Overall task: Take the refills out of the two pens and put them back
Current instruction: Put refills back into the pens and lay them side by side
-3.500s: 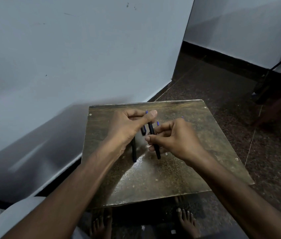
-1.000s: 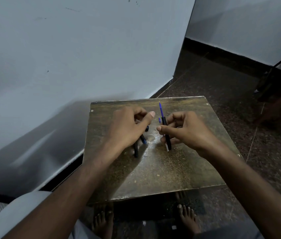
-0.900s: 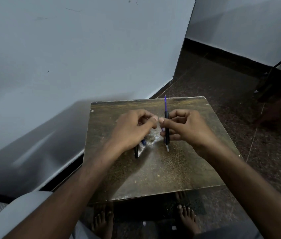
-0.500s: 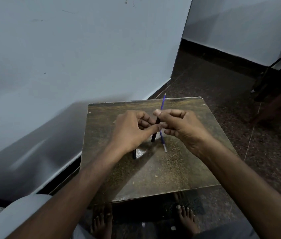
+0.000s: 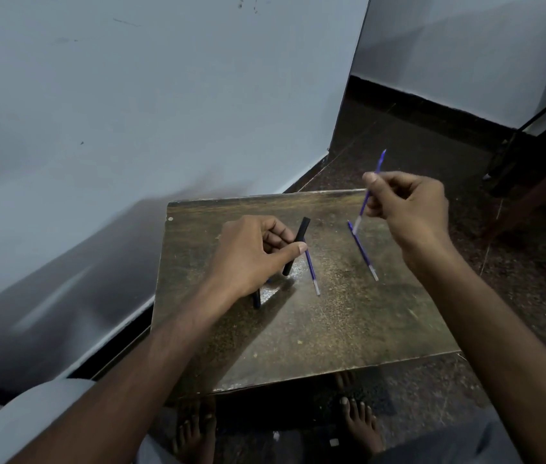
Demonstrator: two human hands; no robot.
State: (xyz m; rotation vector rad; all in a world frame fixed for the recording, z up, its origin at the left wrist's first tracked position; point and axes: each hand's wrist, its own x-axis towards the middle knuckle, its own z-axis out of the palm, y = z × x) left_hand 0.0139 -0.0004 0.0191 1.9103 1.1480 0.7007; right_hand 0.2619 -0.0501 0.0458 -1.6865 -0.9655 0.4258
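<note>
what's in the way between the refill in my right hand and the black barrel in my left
Nothing visible blocks it. The refill pinched in the right hand is apart from the black barrel gripped by the left hand; a purple stick shows low on the table between them. The barrel's upper end pokes free.

Head camera looks down, close over the table [image 5: 298, 329].

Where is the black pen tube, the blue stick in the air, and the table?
Pen tube [image 5: 300, 233], head view, upper end above the thumb.
Raised refill [image 5: 379, 164], head view, blue part above the fingers.
Table [image 5: 348, 336], head view, bare top near the front edge.
</note>
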